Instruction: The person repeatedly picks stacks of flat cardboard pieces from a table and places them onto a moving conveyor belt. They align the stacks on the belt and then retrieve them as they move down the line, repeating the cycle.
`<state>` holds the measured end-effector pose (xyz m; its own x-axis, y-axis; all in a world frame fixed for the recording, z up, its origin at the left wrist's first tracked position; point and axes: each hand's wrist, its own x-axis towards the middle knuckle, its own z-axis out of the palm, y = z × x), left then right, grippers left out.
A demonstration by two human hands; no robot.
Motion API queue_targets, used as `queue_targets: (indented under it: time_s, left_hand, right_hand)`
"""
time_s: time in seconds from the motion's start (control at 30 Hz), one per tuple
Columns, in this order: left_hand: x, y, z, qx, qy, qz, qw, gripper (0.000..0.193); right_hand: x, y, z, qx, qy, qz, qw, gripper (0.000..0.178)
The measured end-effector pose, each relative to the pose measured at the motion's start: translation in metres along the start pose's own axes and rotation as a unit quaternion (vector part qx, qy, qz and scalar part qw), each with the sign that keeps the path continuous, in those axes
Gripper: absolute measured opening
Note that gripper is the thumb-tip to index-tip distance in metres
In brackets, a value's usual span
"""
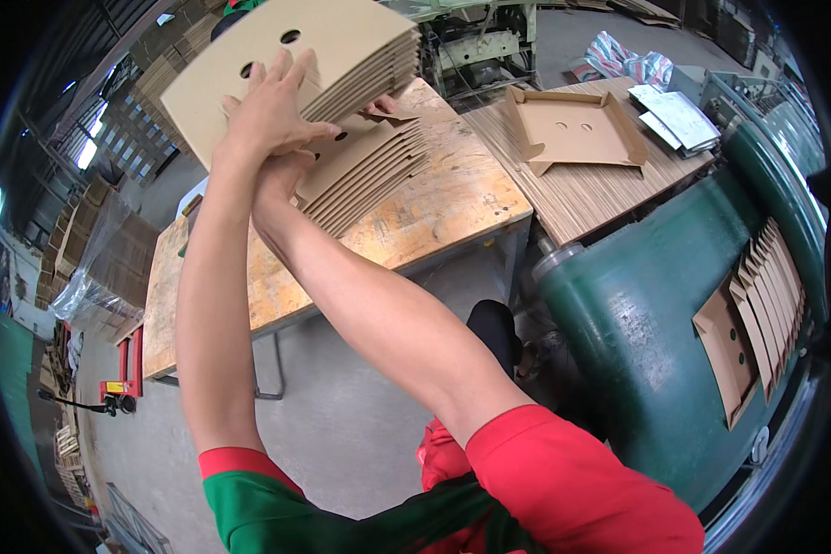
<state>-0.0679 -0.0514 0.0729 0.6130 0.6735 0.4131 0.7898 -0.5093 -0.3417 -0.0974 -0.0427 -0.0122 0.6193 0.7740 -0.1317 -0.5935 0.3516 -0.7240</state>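
Observation:
A thick stack of tan cardboard pieces with two round holes [342,55] is tilted at the far end of the wooden table. My left hand [272,106] rests on its top face, fingers spread. Just below, my right hand [282,175] sits between this stack and a lower stack of similar cardboard [369,175] on the table; its fingers are mostly hidden. My forearms cross close at the wrists. Under the upper stack's right side show another hand's fingers [381,104], seemingly of the person behind it, who is mostly hidden.
The worn wooden table [452,217] has its right corner near a striped side table [563,208] bearing an open cardboard tray [577,129] and white papers [679,120]. At right, a green machine [637,305] holds more cardboard pieces [766,305]. A red pallet jack [129,374] stands left.

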Motion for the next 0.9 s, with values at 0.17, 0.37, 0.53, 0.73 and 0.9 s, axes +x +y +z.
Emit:
queue_targets:
  time_s: [0.17,0.37,0.53,0.73,0.9]
  left_hand:
    - [0.015,-0.014,0.029,-0.041,-0.059,0.041,0.997,0.125]
    - [0.027,-0.03,0.071,-0.088,-0.129,0.038,0.987,0.121]
    - [0.032,-0.04,0.095,-0.148,-0.145,0.105,0.973,0.118]
    - [0.017,-0.051,0.115,-0.224,-0.138,0.108,0.959,0.119]
    - [0.012,-0.075,0.147,-0.233,-0.133,0.11,0.957,0.113]
  right_hand:
    - [0.022,0.021,0.003,-0.142,0.023,0.058,0.988,0.073]
    - [0.002,0.003,-0.034,-0.087,-0.02,0.115,0.989,0.085]
    - [-0.001,0.005,-0.052,-0.08,-0.032,0.128,0.988,0.108]
    - [-0.003,0.012,-0.097,-0.199,-0.183,0.107,0.957,0.09]
    - [-0.033,-0.05,-0.246,-0.385,-0.335,-0.072,0.857,0.051]
